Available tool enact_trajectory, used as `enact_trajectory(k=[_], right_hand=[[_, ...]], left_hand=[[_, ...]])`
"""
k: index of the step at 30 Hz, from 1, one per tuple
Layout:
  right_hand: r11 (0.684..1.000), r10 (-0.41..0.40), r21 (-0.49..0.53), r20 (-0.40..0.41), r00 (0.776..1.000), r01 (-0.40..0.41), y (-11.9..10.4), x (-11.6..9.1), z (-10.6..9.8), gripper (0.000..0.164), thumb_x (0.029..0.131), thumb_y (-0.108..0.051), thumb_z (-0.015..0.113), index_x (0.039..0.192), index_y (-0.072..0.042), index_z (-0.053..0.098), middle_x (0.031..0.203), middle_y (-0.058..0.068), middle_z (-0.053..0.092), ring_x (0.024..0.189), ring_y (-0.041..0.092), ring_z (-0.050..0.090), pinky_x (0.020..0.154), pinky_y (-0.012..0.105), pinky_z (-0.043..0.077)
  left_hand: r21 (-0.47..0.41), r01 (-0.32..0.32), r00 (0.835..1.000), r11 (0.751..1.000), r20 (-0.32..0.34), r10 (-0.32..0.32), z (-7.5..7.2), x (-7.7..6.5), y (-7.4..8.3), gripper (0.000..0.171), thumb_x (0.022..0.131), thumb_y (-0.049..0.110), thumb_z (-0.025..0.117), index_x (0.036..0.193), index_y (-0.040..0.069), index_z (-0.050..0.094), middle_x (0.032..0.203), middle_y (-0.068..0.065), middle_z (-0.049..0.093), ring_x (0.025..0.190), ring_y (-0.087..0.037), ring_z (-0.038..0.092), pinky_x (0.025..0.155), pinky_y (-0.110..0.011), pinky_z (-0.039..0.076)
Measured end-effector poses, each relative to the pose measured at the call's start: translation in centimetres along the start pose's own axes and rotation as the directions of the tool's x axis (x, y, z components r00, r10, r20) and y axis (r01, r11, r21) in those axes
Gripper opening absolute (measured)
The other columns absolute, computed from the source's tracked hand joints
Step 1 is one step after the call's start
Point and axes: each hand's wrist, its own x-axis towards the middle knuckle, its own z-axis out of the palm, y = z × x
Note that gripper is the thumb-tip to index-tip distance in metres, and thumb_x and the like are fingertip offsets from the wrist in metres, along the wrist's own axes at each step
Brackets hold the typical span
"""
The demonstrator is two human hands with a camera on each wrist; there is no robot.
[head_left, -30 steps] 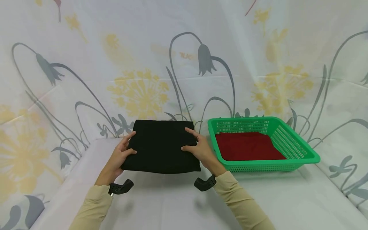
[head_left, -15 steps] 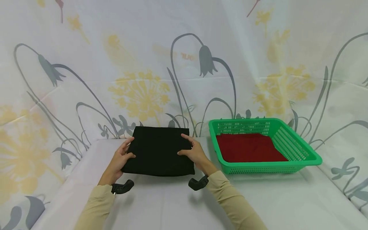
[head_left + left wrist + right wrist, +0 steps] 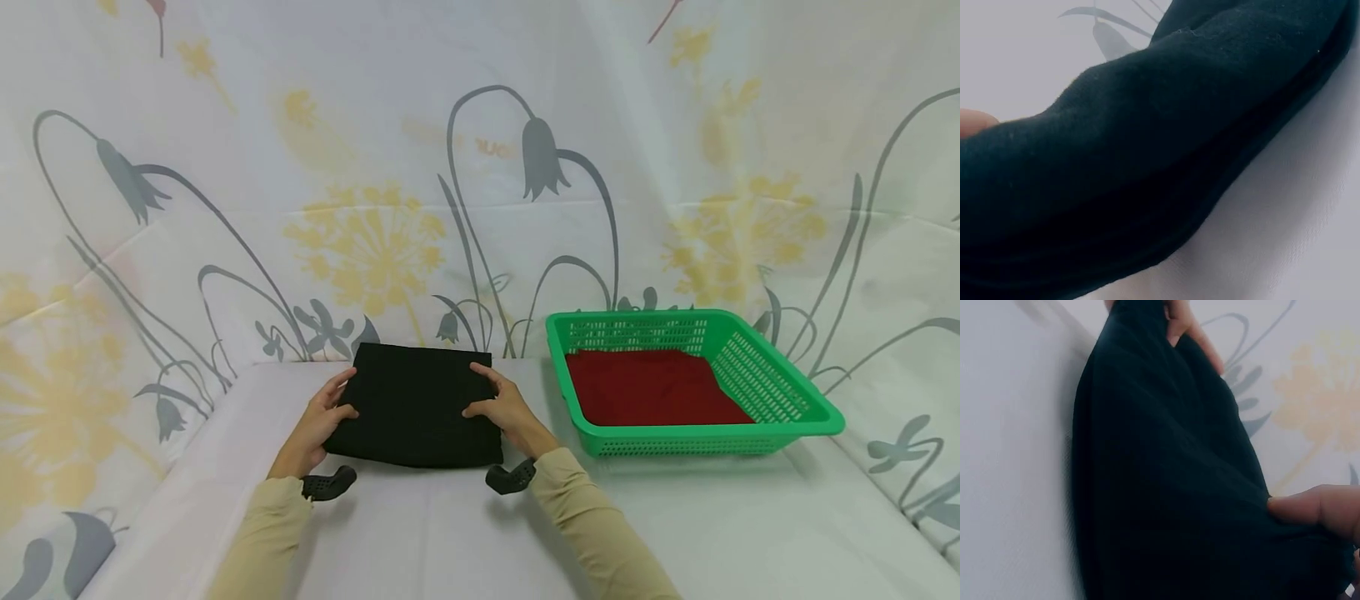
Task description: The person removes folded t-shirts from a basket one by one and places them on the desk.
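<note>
A folded black cloth (image 3: 416, 408) is held between both hands over the white surface, its near edge sagging slightly. My left hand (image 3: 318, 423) pinches its left side, thumb on top and the other fingers partly hidden beneath. On the opposite side my right hand (image 3: 510, 410) grips the cloth the same way, with the thumb over the top face. The left wrist view is mostly filled by the dark folds of the cloth (image 3: 1147, 137), with a fingertip at the left edge. In the right wrist view the right thumb (image 3: 1310, 509) presses on the cloth and the left hand shows at the far end.
To the right stands a green plastic basket (image 3: 712, 442) with slotted walls. A folded dark red cloth (image 3: 652, 387) lies inside it. Behind the white tabletop (image 3: 420, 533) hangs a pale curtain (image 3: 360, 125) printed with flowers.
Both hands have lowered the black cloth a little toward the surface. The right hand has shifted left, and the cloth is slightly narrower between the hands. The basket stays in place.
</note>
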Motion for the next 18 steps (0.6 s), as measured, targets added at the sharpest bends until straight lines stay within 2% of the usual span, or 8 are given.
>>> enact_trajectory(k=[9,15,18], right_hand=[[1.000,0.008,-0.019,-0.018,1.000,-0.008,0.8,0.5,0.2,0.077,0.075,0.008,0.072,0.144,-0.018,0.049,0.156,0.018,0.022,0.143,0.034,0.015,0.109,0.058,0.018],[0.999,0.010,-0.030,-0.036,0.999,-0.011,1.6,0.7,0.0,0.076,0.074,0.008,0.072,0.143,-0.016,0.050,0.155,0.020,0.023,0.142,0.036,0.018,0.108,0.057,0.023],[0.999,0.017,-0.042,-0.043,0.999,-0.018,1.8,0.7,-0.1,0.075,0.074,0.008,0.072,0.143,-0.014,0.050,0.154,0.021,0.024,0.141,0.039,0.019,0.107,0.057,0.025]], left_hand=[[0.033,0.045,0.999,0.998,-0.002,-0.045,-0.1,0.1,-0.4,0.073,0.088,-0.008,0.049,0.154,0.012,0.025,0.154,-0.019,0.028,0.131,-0.037,0.036,0.104,-0.051,0.029],[0.137,0.031,0.999,0.990,0.023,-0.034,-0.3,0.1,-0.4,0.073,0.086,-0.009,0.052,0.152,0.007,0.027,0.155,-0.024,0.021,0.140,-0.040,0.019,0.108,-0.061,0.015],[0.201,0.021,0.998,0.979,0.048,-0.032,-0.5,0.1,-0.4,0.073,0.086,-0.009,0.055,0.151,0.004,0.026,0.154,-0.028,0.019,0.140,-0.043,0.017,0.107,-0.063,0.013]])
